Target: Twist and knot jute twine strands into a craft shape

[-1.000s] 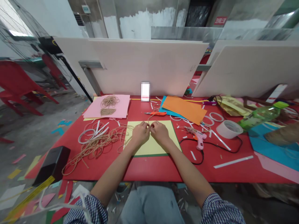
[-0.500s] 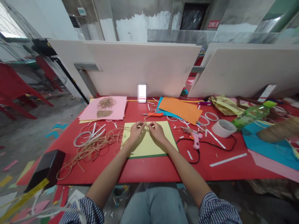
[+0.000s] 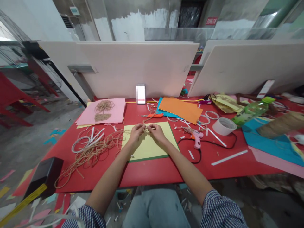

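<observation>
Desk [image 3: 152, 172] first: a long red top strewn with paper scraps, with pale divider boards [image 3: 140, 68] standing along its far edge. On it, a pink sheet [image 3: 111, 110] at far left, an orange sheet [image 3: 181, 109] right of centre, and a yellow sheet [image 3: 152, 147] squarely in front of the person. Left of the yellow one, a loose heap of twine [image 3: 95, 150] sprawls among white paper rings. Smaller stuff: a tape roll [image 3: 224, 126] and a pink glue gun [image 3: 196, 139] sit off to the right, well apart from the action, and an orange cutter [image 3: 154, 115] lies just beyond the yellow sheet.

And the action: left hand [image 3: 136, 133] and right hand [image 3: 155, 131] meet over the yellow sheet's far edge, fingertips almost touching. Each grip is narrow, pinched onto the twine strand [image 3: 146, 126], which bridges the two pinches and trails off toward the cutter.

It looks like fine knotting or twisting. By my read, it goes best with the pinches close together, the short span taut, and the trailing length kept clear of the heap so nothing snags.
</observation>
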Tool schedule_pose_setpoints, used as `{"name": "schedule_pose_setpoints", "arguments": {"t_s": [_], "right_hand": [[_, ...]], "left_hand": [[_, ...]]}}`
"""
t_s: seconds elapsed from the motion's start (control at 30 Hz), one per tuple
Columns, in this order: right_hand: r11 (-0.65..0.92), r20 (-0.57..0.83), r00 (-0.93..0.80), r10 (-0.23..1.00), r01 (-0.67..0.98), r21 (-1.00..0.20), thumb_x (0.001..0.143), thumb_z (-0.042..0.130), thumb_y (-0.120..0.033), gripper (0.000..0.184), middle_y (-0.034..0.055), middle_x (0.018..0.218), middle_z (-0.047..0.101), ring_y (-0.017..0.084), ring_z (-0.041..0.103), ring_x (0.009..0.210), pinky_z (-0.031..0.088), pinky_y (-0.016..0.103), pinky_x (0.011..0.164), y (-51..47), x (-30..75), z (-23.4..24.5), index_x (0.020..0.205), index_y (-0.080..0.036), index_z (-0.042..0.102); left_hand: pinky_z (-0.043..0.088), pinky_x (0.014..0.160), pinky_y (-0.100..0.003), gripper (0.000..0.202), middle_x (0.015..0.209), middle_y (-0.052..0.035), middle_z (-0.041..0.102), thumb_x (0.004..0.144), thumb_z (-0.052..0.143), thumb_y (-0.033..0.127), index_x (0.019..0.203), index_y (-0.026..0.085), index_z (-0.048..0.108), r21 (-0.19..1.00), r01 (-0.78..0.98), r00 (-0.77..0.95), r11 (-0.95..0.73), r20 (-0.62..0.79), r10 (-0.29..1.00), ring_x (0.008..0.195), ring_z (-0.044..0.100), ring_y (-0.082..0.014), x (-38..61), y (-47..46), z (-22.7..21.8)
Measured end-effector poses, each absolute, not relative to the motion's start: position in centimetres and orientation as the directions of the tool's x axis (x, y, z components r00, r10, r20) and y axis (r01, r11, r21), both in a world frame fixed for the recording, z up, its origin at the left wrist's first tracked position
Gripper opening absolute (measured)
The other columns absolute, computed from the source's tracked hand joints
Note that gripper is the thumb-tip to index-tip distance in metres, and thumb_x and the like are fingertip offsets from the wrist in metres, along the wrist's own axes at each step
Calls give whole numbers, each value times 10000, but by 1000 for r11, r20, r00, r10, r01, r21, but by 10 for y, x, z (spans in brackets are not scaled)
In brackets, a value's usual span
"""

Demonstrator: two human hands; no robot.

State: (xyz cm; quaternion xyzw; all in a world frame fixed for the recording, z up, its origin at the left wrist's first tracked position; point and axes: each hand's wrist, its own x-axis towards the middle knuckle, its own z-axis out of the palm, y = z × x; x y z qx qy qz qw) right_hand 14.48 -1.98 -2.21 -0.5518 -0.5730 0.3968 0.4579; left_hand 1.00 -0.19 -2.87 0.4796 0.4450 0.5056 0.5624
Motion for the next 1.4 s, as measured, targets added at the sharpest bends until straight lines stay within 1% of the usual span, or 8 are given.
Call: {"name": "schedule_pose_setpoints", "arguments": {"t_s": [0.2, 0.33, 0.5, 0.6, 0.8, 0.93, 1.2, 1.4], "right_hand": [[221, 277, -41, 960, 719, -659, 951, 488, -292, 202, 76, 1061, 693, 179, 611, 878, 418, 286, 799, -32, 162, 37, 987, -195, 661], [2, 239, 147, 960, 849, -529, 986, 428, -373, 300, 79, 934, 691, 207, 613, 866, 406, 300, 786, -58, 210, 62, 925, -194, 661], [-487, 334, 562, 757, 825, -286, 940, 471, -357, 360, 247, 1105, 629, 346, 581, 1069, 413, 402, 871, -112, 271, 33, 1087, -55, 601], [-661, 132, 693, 709, 718, -218, 943, 471, -452, 501, 294, 1108, 624, 371, 636, 995, 449, 423, 805, -135, 284, 17, 1143, -3, 570], [-653, -10, 659, 752, 742, -148, 977, 418, -334, 382, 246, 1027, 692, 337, 685, 980, 461, 385, 793, -145, 276, 20, 1119, -28, 596], [-670, 73, 691, 719, 718, -190, 970, 428, -305, 333, 230, 906, 702, 322, 696, 893, 443, 363, 745, -148, 274, 17, 1047, -38, 612], [-428, 386, 813, 435, 564, -706, 877, 532, -557, 466, 122, 883, 683, 235, 590, 686, 400, 339, 693, -153, 277, -6, 1078, -137, 564], [-247, 512, 759, 402, 628, -738, 847, 555, -568, 493, 108, 891, 650, 151, 451, 564, 405, 329, 685, -152, 276, -7, 1034, -121, 640]], "left_hand": [[387, 494, -209, 263, 610, 21, 541, 754, 645, 426, 722, 174, 577, 993, 92, 13, -70, 69, 998, 504, 479, -89, 4, 3, -33], [406, 534, -228, 241, 668, -10, 601, 787, 589, 417, 744, 180, 602, 974, 197, 13, -111, 110, 994, 560, 530, -118, 3, 6, -39], [420, 586, -254, 220, 681, -22, 625, 778, 605, 400, 726, 186, 618, 972, 195, -8, -133, 137, 991, 613, 570, -144, 5, 9, -45], [412, 566, -249, 202, 649, -11, 611, 767, 619, 383, 714, 188, 622, 976, 175, -18, -130, 135, 991, 594, 560, -139, 7, 8, -46], [400, 523, -235, 160, 619, 3, 594, 743, 640, 336, 705, 181, 629, 986, 132, -36, -98, 103, 994, 530, 517, -117, 7, 3, -37], [393, 507, -233, 149, 608, 3, 590, 735, 637, 321, 684, 181, 626, 988, 129, -31, -90, 95, 995, 519, 509, -116, 8, 2, -33], [393, 515, -230, 154, 606, 5, 582, 740, 629, 327, 691, 181, 624, 989, 114, -55, -98, 105, 993, 529, 507, -115, 10, 1, -37], [381, 506, -236, 155, 602, 3, 570, 747, 618, 329, 687, 185, 618, 987, 132, -43, -95, 102, 994, 521, 495, -118, 9, 3, -39]]}}
